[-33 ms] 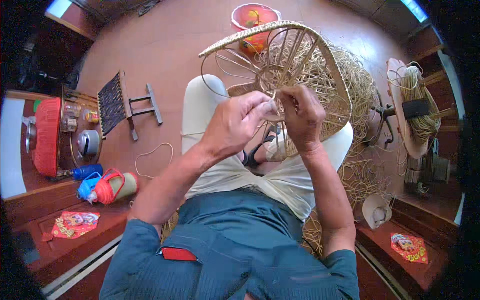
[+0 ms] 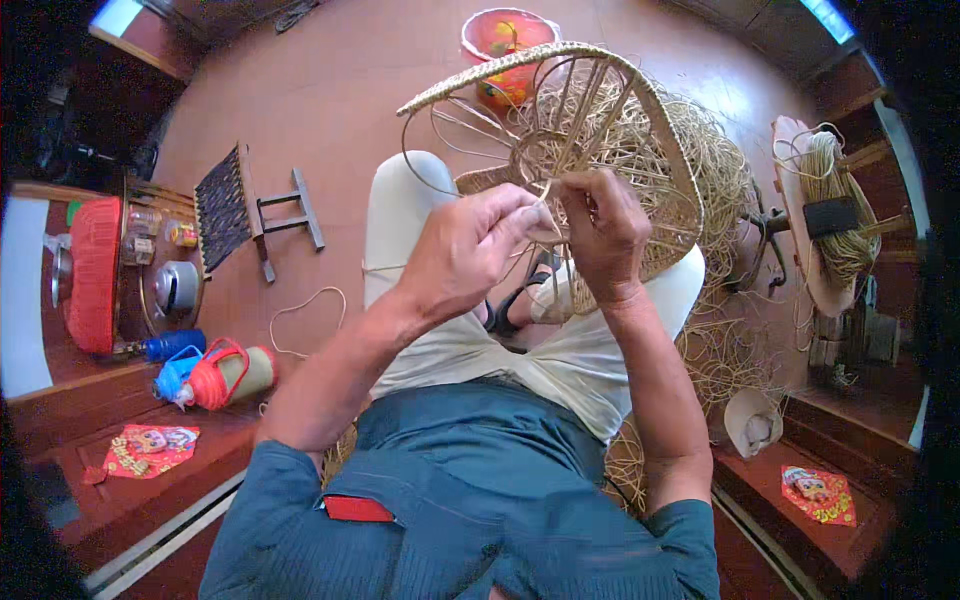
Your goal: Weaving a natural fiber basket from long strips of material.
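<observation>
A half-woven wire frame (image 2: 674,130), its curved rim wrapped in straw-coloured cord, leans over my knees with bare wires radiating from a round centre. Just at its near side, my left hand (image 2: 478,242) pinches a thin straw cord (image 2: 546,200) between thumb and fingers. My right hand (image 2: 606,232) is closed beside it, fingertips pressed together on the cord close to the wires. The tips of the two hands are only a little apart. What lies inside the curled right fingers is partly hidden.
A big heap of loose cord (image 2: 715,165) lies beyond the frame and to the right. There are a red bucket (image 2: 505,35) at the far side, a folding stool (image 2: 228,208), thermos flasks (image 2: 232,374) at left, a wound cord bundle (image 2: 845,210) and a pale hat (image 2: 753,422) at right.
</observation>
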Tool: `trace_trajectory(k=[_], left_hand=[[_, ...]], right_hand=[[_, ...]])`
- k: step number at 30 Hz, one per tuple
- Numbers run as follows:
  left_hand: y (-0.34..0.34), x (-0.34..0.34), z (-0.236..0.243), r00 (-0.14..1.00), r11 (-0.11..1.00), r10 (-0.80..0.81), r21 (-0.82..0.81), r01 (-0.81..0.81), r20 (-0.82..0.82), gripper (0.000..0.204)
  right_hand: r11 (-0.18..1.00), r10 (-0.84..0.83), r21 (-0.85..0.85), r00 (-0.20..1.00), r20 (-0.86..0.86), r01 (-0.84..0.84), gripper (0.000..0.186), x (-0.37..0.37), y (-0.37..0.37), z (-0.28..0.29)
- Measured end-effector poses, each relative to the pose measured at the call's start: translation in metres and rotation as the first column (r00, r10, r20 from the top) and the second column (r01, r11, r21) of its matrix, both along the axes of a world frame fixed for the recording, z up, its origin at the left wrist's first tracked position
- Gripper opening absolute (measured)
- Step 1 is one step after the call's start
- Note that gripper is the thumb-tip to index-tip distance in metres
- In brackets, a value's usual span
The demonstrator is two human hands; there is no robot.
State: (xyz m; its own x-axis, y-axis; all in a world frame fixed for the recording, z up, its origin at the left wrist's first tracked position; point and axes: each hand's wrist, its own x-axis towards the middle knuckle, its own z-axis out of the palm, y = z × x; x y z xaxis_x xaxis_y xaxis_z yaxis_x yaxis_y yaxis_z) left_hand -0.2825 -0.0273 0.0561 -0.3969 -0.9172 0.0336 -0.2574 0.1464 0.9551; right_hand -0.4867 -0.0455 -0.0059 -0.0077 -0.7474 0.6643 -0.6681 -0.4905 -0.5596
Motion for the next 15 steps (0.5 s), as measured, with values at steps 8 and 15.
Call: trace_trajectory(k=[8,15], left_hand=[[-0.031,0.020,0.025,0.993,0.989,0.112,-0.107,-0.107,0.042,0.032],[-0.038,0.017,0.012,0.959,0.964,0.187,0.227,-0.137,-0.215,0.024]], right_hand=[[0.998,0.034,0.050,0.999,0.028,-0.035,0.008,0.002,-0.009,0.002],[0.998,0.030,0.055,0.999,0.043,-0.032,0.010,0.003,-0.011,-0.002]])
